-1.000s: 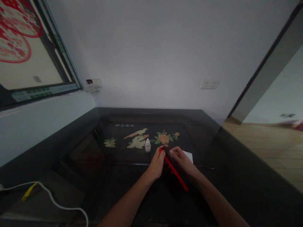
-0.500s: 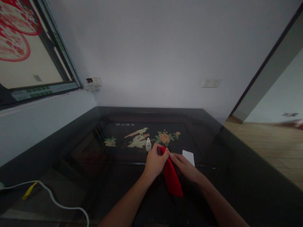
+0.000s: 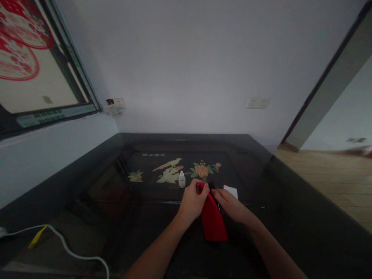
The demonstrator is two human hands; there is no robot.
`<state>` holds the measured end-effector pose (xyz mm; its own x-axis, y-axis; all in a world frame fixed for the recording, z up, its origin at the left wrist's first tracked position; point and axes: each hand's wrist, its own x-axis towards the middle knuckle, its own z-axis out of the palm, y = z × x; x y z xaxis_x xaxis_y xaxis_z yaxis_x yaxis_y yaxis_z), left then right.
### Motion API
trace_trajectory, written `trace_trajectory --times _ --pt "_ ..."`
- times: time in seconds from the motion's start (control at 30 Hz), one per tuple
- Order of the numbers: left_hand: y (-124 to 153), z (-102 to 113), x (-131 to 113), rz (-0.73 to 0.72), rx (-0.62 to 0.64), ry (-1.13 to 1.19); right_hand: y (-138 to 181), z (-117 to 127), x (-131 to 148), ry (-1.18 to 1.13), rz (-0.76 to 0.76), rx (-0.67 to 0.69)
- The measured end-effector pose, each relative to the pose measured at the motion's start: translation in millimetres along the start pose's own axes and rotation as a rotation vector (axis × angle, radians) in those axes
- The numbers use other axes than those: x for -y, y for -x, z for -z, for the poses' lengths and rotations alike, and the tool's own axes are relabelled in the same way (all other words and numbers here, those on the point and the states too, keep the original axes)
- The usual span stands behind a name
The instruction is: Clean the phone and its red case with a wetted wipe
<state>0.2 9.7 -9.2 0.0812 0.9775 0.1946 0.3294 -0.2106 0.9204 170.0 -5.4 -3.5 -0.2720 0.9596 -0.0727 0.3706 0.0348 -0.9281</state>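
Note:
My left hand (image 3: 193,198) is closed, thumb and fingers pinching the upper end of a red cloth-like piece (image 3: 214,223), which hangs down toward me and widens at the bottom. Right beside it, my right hand (image 3: 229,202) is closed on a dark object (image 3: 212,185) whose kind I cannot make out; its black end pokes up between the hands. A small white dropper bottle (image 3: 181,180) stands upright left of my left hand. Behind my right hand lies a white sheet of paper (image 3: 231,191), partly covered by that hand.
The glossy black table (image 3: 95,209) has a bird-and-flower picture on its top. A white cable (image 3: 69,251) with a yellow tag (image 3: 37,237) runs along the front left. Wall sockets (image 3: 257,102) sit above the table's back edge, and a window (image 3: 43,89) is at left.
My right hand has drawn slightly away from the left, and more of the dark object shows between them. The red piece has turned to show a broader face.

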Motion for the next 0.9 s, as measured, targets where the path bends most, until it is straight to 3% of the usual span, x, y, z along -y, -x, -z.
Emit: trace_trajectory --times 0.37,0.43,0.53,0.63,0.7,0.8,0.9 --pt "0.6 -5.5 2.2 0.037 -0.077 -0.055 -4.5 -4.4 3.2 0.087 0.086 -0.113" --pt "1.0 -1.2 1.0 0.075 -0.110 -0.048 -6.6 4.2 -0.3 0.099 0.087 -0.206" --pt "1.9 5.6 1.5 0.059 -0.130 0.006 -10.4 29.7 -10.5 0.104 0.037 -0.494" --pt "0.4 4.1 5.8 0.080 -0.015 0.206 -12.3 54.3 -20.9 -0.085 -0.033 -0.568" --pt "-1.8 -0.7 9.5 0.216 0.102 0.420 -13.0 60.5 -24.8 -0.263 -0.061 -0.566" --pt "-5.1 -4.1 12.9 0.427 0.197 0.705 -15.7 54.0 -25.7 -0.507 -0.114 -0.552" --pt "-8.2 0.9 13.0 0.536 0.220 0.883 -20.0 40.3 -25.1 -0.636 -0.170 -0.541"
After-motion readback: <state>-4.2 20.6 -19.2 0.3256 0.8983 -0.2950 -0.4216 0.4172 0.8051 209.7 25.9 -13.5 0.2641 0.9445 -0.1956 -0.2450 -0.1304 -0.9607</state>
